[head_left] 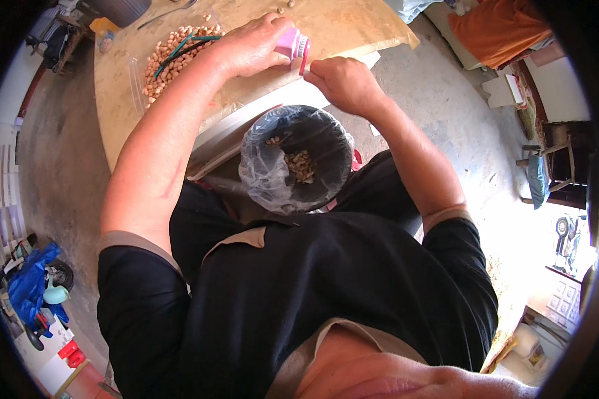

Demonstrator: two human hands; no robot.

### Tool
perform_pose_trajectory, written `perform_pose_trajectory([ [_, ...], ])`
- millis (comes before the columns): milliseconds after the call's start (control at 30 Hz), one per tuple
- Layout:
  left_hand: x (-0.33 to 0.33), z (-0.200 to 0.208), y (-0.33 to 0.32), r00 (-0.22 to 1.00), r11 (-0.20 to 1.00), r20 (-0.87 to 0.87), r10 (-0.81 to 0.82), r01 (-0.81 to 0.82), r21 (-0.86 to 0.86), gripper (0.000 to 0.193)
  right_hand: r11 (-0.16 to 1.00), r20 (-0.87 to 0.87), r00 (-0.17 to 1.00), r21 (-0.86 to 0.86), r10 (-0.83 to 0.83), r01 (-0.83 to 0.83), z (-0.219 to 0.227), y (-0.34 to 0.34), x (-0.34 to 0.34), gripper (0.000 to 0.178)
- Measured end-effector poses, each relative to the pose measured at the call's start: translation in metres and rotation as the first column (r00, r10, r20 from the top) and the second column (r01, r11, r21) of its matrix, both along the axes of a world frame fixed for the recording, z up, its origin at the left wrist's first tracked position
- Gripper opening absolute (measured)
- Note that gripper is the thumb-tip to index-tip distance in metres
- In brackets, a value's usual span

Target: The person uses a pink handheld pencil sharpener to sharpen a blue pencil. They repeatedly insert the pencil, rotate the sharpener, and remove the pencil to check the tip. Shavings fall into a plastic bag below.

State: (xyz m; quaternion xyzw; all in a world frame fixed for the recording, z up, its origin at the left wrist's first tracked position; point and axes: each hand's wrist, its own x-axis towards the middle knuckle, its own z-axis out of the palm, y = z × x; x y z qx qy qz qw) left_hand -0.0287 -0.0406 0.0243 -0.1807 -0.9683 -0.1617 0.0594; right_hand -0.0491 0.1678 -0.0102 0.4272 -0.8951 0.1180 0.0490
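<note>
At the table's near edge, my left hand (256, 46) is closed round a small pink-purple device (286, 44) with a white ribbed ring and a red bar on its right side. I cannot make out its exact kind. The fingers of my right hand (346, 83) are curled shut at the lower end of the red bar, on a small pale knob. Left of my left forearm, a clear tray (136, 83) holds a heap of light brown nuts (170, 52). Teal and black sticks (180, 50) lie across them.
Below my hands, between my knees, stands a black bin (339, 169) lined with a clear plastic bag (263, 166); shell pieces (299, 165) lie inside. A tan cloth (353, 26) covers the table. A spoon (166, 13) and a dark container (116, 10) are at the far left.
</note>
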Motion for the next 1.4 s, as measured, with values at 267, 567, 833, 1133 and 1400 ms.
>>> perform_pose_trajectory([
  [267, -0.006, 0.003, 0.002, 0.999, 0.999, 0.033, -0.021, 0.023, -0.045, 0.053, 0.898, -0.152, 0.972, -0.429, -0.177, 0.096, 0.016, -0.006, -0.033, 0.03],
  [567, -0.008, -0.009, -0.001, 0.997, 0.998, -0.068, -0.031, 0.027, -0.052, 0.058, 0.998, -0.017, 1.0, -0.065, 0.015, -0.016, -0.002, 0.006, 0.009, 0.029],
  [833, -0.015, -0.006, -0.01, 0.989, 0.989, 0.067, -0.13, 0.124, 0.076, 0.055, 0.977, -0.121, 0.993, -0.211, 0.003, -0.029, 0.026, 0.0, 0.007, 0.026],
  [1133, -0.009, 0.0, 0.002, 0.994, 0.998, 0.097, -0.043, 0.046, -0.037, 0.069, 0.985, -0.129, 0.978, 0.024, -0.165, 0.169, -0.004, -0.001, -0.043, 0.025],
  [1400, -0.006, -0.001, 0.0, 0.99, 0.999, 0.136, -0.032, 0.036, -0.032, 0.062, 0.974, -0.038, 0.999, -0.225, -0.038, 0.029, 0.031, 0.0, 0.02, 0.025],
])
